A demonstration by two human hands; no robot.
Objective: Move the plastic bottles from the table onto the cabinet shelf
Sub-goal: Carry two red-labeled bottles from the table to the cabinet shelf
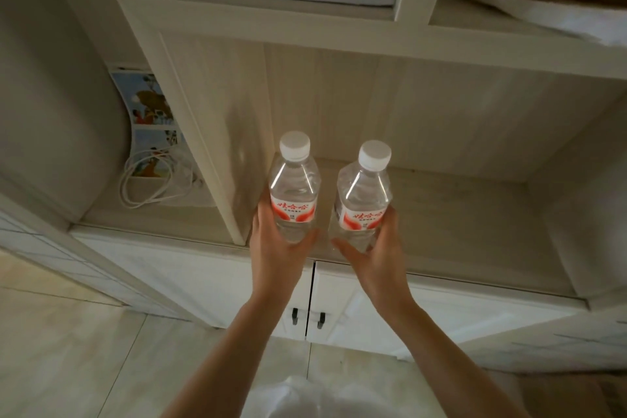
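While each stands upright at the cabinet shelf's [458, 214] front edge, the left bottle [294, 188] is gripped by the left hand [280, 249]; at its 3 o'clock, the right bottle [363, 197] is gripped by the right hand [375, 253].

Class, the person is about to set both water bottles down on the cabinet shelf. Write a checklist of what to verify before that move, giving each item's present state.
1. Left hand grips the left bottle: ok.
2. Right hand grips the right bottle: ok.
3. Both white caps on: ok.
4. Both bottles roughly upright: ok.
5. Bare space on the cabinet shelf behind the bottles: ok.
6. Bottle bases already resting on the shelf: cannot tell, the hands hide them.
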